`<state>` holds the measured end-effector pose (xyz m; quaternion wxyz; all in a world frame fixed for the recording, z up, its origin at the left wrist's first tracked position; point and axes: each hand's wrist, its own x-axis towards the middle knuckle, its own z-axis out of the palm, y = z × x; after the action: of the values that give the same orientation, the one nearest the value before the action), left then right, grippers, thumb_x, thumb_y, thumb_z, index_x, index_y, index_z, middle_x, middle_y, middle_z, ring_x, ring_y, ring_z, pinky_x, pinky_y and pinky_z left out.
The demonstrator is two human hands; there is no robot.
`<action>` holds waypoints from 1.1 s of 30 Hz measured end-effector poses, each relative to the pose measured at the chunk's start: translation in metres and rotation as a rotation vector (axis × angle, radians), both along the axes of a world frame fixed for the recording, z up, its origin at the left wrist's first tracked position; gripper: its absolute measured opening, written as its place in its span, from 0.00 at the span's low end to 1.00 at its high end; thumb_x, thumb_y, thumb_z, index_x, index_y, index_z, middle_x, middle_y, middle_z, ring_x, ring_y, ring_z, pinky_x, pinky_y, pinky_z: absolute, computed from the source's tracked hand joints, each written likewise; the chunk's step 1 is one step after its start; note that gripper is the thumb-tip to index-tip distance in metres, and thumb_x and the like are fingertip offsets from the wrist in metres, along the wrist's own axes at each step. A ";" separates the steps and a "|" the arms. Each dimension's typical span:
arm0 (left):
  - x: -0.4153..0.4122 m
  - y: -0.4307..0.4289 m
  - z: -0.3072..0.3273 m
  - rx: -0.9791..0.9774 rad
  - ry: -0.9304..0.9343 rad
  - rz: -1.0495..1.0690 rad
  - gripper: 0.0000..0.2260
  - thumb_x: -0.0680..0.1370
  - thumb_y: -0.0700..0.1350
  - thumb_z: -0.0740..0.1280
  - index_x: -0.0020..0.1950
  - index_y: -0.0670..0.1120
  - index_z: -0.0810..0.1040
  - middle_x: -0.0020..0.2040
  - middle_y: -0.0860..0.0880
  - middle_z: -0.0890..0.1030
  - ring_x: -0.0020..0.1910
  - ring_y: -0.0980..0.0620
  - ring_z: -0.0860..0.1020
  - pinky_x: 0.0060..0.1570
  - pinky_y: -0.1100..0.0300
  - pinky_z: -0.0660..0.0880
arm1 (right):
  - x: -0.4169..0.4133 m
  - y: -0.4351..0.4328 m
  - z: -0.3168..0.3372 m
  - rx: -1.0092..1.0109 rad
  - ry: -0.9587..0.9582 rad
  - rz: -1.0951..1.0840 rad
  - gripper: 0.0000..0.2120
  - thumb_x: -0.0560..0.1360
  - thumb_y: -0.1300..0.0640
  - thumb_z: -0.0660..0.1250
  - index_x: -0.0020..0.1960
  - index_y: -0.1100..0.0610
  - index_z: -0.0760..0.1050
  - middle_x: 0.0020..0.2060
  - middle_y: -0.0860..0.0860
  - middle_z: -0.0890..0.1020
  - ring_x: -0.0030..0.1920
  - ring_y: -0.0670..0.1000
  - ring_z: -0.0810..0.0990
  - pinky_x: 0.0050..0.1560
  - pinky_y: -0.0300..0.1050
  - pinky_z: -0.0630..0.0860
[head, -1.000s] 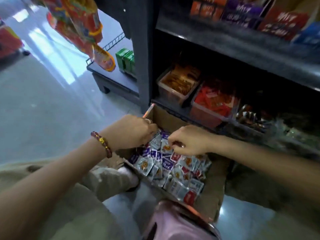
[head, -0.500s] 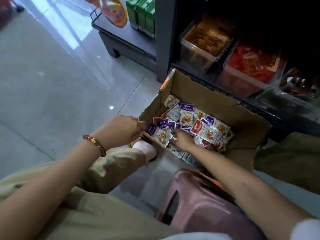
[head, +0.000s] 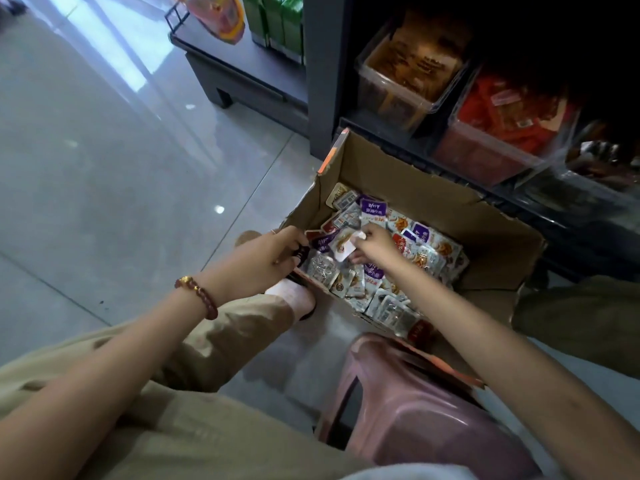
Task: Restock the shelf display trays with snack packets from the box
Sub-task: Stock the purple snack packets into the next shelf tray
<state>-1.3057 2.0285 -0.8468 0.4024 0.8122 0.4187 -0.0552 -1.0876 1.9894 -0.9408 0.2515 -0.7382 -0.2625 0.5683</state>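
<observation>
Two bare hands reach into an open brown cardboard box (head: 433,202) that sits on the pale grey tiled floor (head: 121,168), right against the foot of a dark shelf unit (head: 325,81). A loose heap of small snack packets (head: 426,251), purple, red, white and silvery, fills the box. The left hand (head: 273,258), with a reddish beaded bracelet (head: 197,296) at its wrist, is at the near left corner of the box; its fingers are curled round a small dark maroon packet (head: 303,252). The right hand (head: 374,247) is over the middle of the heap, its thumb and fingertips pinched on the edge of a white packet with an orange picture (head: 341,245), which lies tilted between the two hands. On the lowest shelf beyond the box stand a clear plastic tray of brown packets (head: 388,102) and, to its right, a clear plastic tray of red packets (head: 478,157); further right the shelf is too dark to read. A pink plastic stool (head: 433,420) stands near, just this side of the box, beside khaki trouser legs (head: 207,427). At the far left, green cartons (head: 277,19) stand on a low grey platform (head: 235,74).
</observation>
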 end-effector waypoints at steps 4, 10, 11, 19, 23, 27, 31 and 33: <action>0.012 -0.010 0.005 -0.406 -0.297 0.242 0.16 0.80 0.35 0.60 0.63 0.51 0.67 0.57 0.45 0.74 0.52 0.52 0.76 0.52 0.60 0.75 | 0.005 -0.007 0.049 0.163 0.388 -0.105 0.04 0.79 0.65 0.61 0.49 0.57 0.70 0.42 0.54 0.80 0.35 0.47 0.78 0.35 0.36 0.77; 0.023 -0.014 0.009 -0.509 -0.597 0.762 0.11 0.81 0.33 0.57 0.61 0.41 0.72 0.53 0.44 0.79 0.47 0.51 0.80 0.42 0.65 0.78 | -0.009 -0.009 0.069 0.233 0.501 0.274 0.04 0.78 0.62 0.63 0.52 0.55 0.73 0.41 0.51 0.83 0.38 0.46 0.79 0.41 0.37 0.75; 0.021 -0.010 0.009 -0.421 -0.587 0.831 0.10 0.80 0.32 0.59 0.59 0.39 0.73 0.52 0.42 0.79 0.46 0.50 0.80 0.40 0.67 0.78 | -0.009 -0.007 0.066 0.224 0.510 0.300 0.04 0.80 0.58 0.61 0.53 0.56 0.73 0.42 0.51 0.84 0.39 0.47 0.79 0.43 0.38 0.75; 0.000 0.019 0.006 -0.069 -0.445 1.099 0.11 0.78 0.31 0.62 0.55 0.43 0.75 0.53 0.45 0.79 0.39 0.60 0.80 0.35 0.70 0.77 | -0.015 -0.003 -0.052 -0.173 -0.277 0.868 0.13 0.78 0.63 0.62 0.61 0.59 0.75 0.57 0.56 0.78 0.48 0.52 0.79 0.41 0.42 0.77; -0.002 0.022 0.003 -0.036 -0.411 1.105 0.11 0.78 0.30 0.60 0.53 0.44 0.75 0.61 0.41 0.78 0.46 0.51 0.79 0.34 0.71 0.76 | -0.031 -0.013 -0.069 -0.238 -0.444 0.732 0.29 0.76 0.62 0.65 0.73 0.62 0.57 0.68 0.60 0.66 0.61 0.59 0.73 0.40 0.43 0.70; -0.002 0.021 0.003 -0.047 -0.398 1.078 0.11 0.79 0.32 0.60 0.52 0.46 0.75 0.66 0.43 0.73 0.52 0.51 0.77 0.35 0.70 0.76 | -0.022 -0.009 -0.072 -0.151 -0.505 0.732 0.08 0.78 0.59 0.64 0.55 0.62 0.73 0.52 0.59 0.77 0.46 0.54 0.78 0.35 0.42 0.68; 0.000 0.019 0.002 -0.069 -0.386 1.065 0.10 0.80 0.33 0.59 0.52 0.46 0.75 0.66 0.43 0.72 0.53 0.51 0.76 0.38 0.68 0.75 | 0.003 -0.013 -0.061 -0.101 -0.614 0.759 0.07 0.77 0.62 0.63 0.40 0.59 0.70 0.42 0.54 0.75 0.42 0.53 0.76 0.39 0.44 0.70; 0.000 0.019 0.002 -0.064 -0.374 1.048 0.10 0.80 0.33 0.58 0.52 0.46 0.75 0.66 0.43 0.72 0.55 0.49 0.76 0.38 0.68 0.75 | 0.016 -0.015 -0.056 -0.104 -0.723 0.762 0.08 0.76 0.66 0.61 0.39 0.60 0.70 0.41 0.54 0.75 0.42 0.53 0.77 0.38 0.45 0.72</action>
<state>-1.3057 2.0473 -0.8448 0.4680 0.4785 0.6862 0.2848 -1.0711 1.9744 -0.9971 -0.1164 -0.7508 -0.5539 0.3406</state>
